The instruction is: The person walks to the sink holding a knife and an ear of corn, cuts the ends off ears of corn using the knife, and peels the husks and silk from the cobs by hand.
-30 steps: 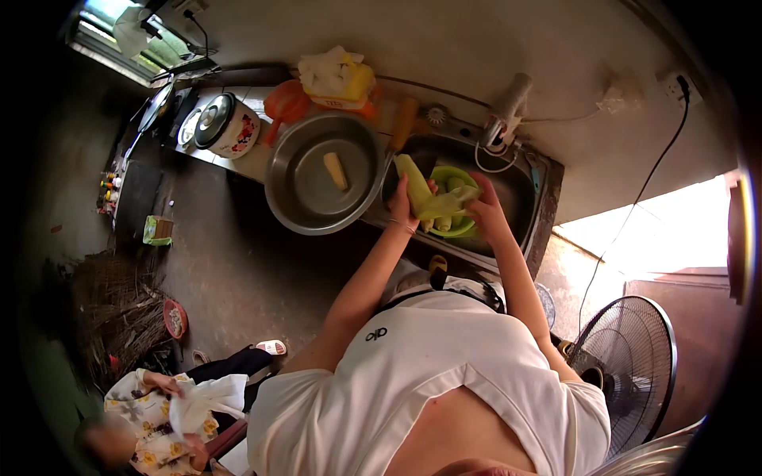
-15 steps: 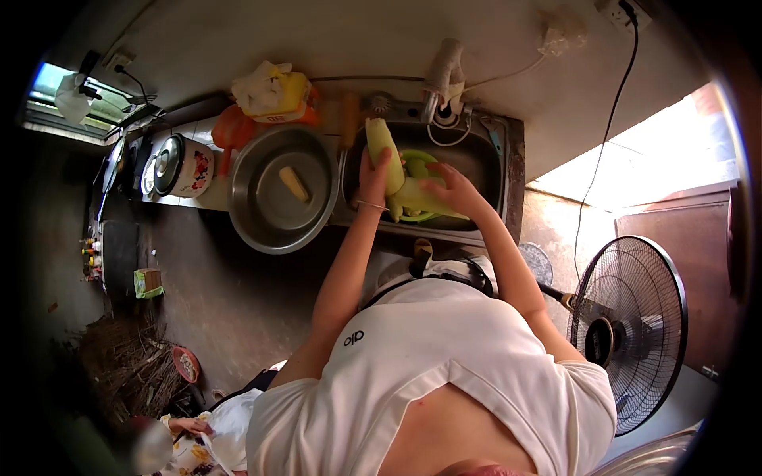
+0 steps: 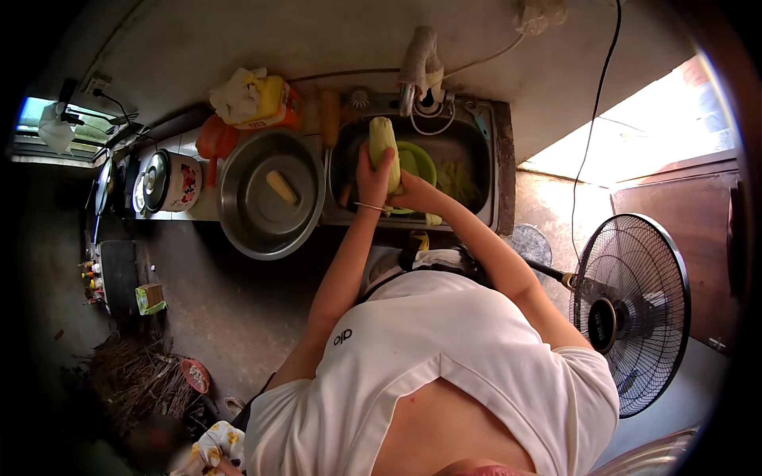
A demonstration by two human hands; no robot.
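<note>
- At the left, on the tabletop [image 3: 208, 208], a metal basin [image 3: 266, 218] is seen with one pale, peeled piece [image 3: 282, 187] lying in it.
- Beside the basin, over the near-left part of the sink [image 3: 498, 170], an ear of corn [image 3: 382, 139] is held up by the left hand [image 3: 373, 178], the fingers closed firmly around its side; its upper end is left free.
- The step in hand is judged to be the stripping of husk; for the next move, a steady left hold and a pinch on any loose leaf would be called for.
- The right hand [image 3: 412, 193] is set at the ear's lower end, its fingers bent; whether anything is gripped there cannot be told.
- Behind the hands, a green bowl [image 3: 429, 166] is partly hidden in the sink.
- Farther right, pale green husks [image 3: 458, 181] are scattered on the sink floor.
</note>
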